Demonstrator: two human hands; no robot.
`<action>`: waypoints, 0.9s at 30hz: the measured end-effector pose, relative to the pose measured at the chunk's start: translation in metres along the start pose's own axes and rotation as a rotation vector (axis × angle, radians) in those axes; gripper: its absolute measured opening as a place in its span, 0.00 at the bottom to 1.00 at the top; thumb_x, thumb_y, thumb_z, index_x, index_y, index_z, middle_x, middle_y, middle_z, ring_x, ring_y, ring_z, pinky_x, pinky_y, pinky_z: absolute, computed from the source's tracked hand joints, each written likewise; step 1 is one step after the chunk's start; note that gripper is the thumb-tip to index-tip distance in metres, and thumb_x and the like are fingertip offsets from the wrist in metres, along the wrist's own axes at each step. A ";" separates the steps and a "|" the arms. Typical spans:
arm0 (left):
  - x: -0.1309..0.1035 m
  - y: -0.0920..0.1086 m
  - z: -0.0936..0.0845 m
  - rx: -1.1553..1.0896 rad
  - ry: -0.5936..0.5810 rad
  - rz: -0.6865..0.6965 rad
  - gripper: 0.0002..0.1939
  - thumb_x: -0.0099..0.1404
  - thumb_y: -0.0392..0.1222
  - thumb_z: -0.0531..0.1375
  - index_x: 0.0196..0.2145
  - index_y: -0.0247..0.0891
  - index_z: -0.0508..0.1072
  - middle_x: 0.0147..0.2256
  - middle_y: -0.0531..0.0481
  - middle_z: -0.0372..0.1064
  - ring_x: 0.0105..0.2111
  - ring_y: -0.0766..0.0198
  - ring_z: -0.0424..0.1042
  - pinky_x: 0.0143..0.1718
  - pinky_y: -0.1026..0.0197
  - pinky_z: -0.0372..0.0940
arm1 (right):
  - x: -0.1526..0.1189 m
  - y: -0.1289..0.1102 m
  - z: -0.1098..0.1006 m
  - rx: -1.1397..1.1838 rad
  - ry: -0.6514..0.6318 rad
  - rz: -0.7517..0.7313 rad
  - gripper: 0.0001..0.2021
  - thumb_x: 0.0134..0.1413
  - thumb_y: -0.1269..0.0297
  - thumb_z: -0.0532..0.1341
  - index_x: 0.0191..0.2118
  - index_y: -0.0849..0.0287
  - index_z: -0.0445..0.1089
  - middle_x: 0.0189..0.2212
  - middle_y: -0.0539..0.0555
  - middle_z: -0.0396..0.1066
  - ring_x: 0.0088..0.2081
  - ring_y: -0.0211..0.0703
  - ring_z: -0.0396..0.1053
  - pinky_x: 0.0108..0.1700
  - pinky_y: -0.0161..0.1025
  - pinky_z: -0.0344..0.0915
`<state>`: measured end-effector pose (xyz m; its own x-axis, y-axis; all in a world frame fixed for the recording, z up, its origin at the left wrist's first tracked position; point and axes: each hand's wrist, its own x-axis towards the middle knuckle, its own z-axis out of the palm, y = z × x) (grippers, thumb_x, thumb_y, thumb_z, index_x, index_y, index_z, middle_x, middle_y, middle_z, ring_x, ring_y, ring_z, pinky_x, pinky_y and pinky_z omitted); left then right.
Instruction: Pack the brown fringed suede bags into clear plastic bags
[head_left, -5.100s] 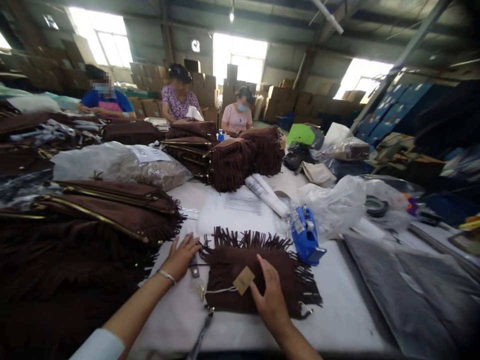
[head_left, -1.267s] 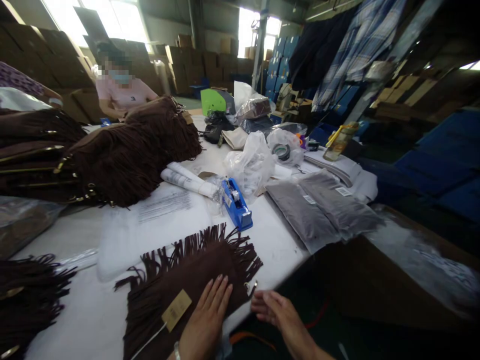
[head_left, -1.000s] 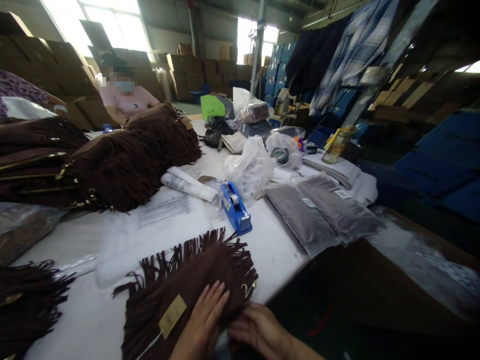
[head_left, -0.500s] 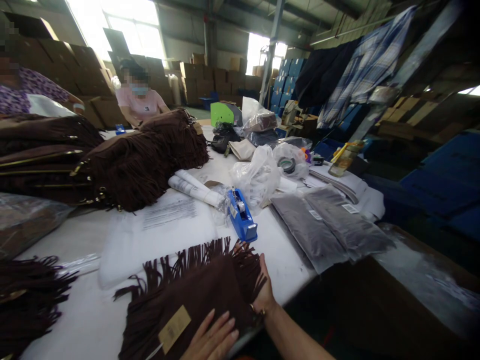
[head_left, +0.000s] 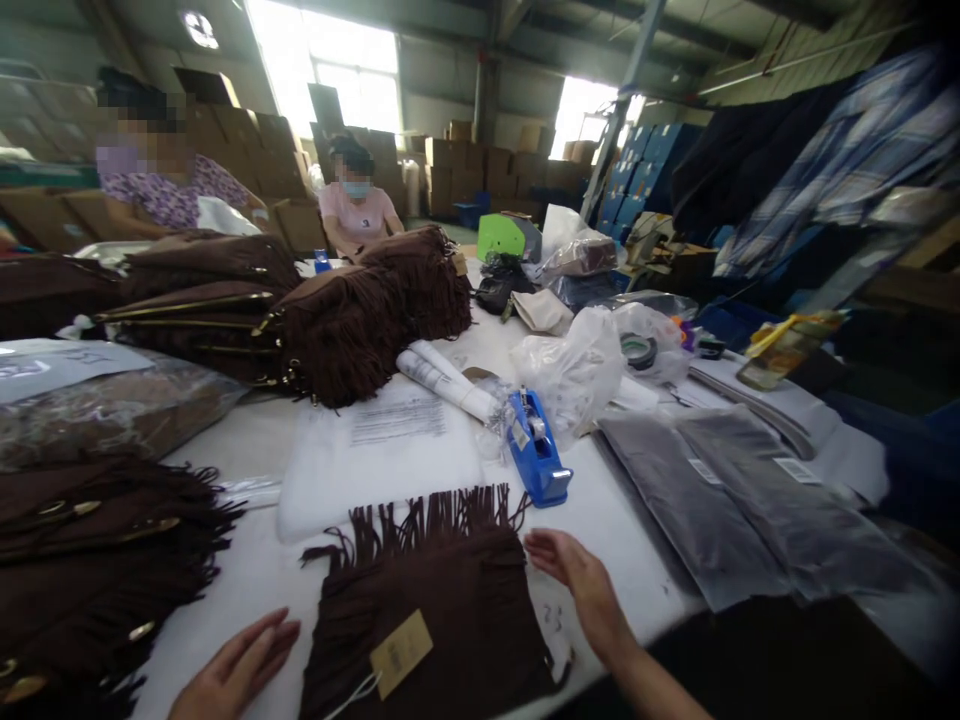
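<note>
A dark brown fringed bag (head_left: 450, 620) lies flat on the white table at the near edge, its fringe pointing away from me. A tan tag (head_left: 402, 652) on a white string rests on it. My left hand (head_left: 244, 665) is just left of the bag, fingers extended, holding nothing. Beside the bag's upper right corner is my right hand (head_left: 574, 575), its fingers apart and nothing in them.
Brown bags are piled at the left (head_left: 97, 570) and far left (head_left: 337, 330). Beyond the bag stand a blue tape dispenser (head_left: 538, 450) and clear plastic sheets (head_left: 375, 460). Wrapped grey packages (head_left: 690, 500) lie right. Two people (head_left: 360, 210) are across the table.
Both hands have come off the bag, the left one moving to its left side. The bag's fringe lies straighter. The view has turned left, showing more of the left pile.
</note>
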<state>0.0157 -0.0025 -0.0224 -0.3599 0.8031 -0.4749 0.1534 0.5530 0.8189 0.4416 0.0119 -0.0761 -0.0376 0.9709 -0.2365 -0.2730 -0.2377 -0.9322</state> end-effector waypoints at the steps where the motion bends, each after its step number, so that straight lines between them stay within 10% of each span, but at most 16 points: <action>1: 0.003 0.009 -0.002 -0.075 -0.070 -0.080 0.31 0.50 0.59 0.65 0.45 0.34 0.73 0.42 0.42 0.75 0.49 0.45 0.69 0.56 0.49 0.62 | 0.009 0.003 -0.012 0.097 0.053 0.152 0.26 0.61 0.47 0.49 0.49 0.66 0.68 0.49 0.66 0.70 0.50 0.50 0.69 0.57 0.49 0.61; 5: 0.019 0.038 0.002 -0.208 -0.305 -0.204 0.34 0.51 0.60 0.65 0.48 0.32 0.71 0.47 0.40 0.72 0.52 0.49 0.67 0.58 0.53 0.59 | 0.057 0.009 -0.033 0.271 -0.139 0.589 0.30 0.57 0.43 0.52 0.45 0.71 0.69 0.42 0.69 0.73 0.41 0.48 0.74 0.48 0.45 0.67; 12: 0.036 0.074 0.027 -0.246 -0.642 -0.298 0.22 0.62 0.51 0.59 0.47 0.32 0.72 0.48 0.40 0.71 0.51 0.50 0.68 0.56 0.50 0.61 | 0.123 0.001 0.024 0.491 -0.684 0.836 0.31 0.59 0.42 0.48 0.47 0.70 0.66 0.41 0.65 0.73 0.42 0.47 0.73 0.49 0.43 0.65; 27: 0.085 0.087 0.095 -0.422 -1.001 -0.502 0.27 0.60 0.58 0.58 0.45 0.31 0.74 0.47 0.42 0.72 0.56 0.50 0.62 0.59 0.51 0.55 | 0.159 0.025 0.061 0.561 -0.715 0.879 0.34 0.56 0.39 0.49 0.49 0.68 0.66 0.44 0.64 0.73 0.45 0.50 0.72 0.53 0.47 0.62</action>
<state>0.0864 0.1345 -0.0224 0.6120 0.4377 -0.6587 -0.1808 0.8882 0.4223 0.3702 0.1624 -0.1205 -0.8749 0.3325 -0.3521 -0.2542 -0.9341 -0.2505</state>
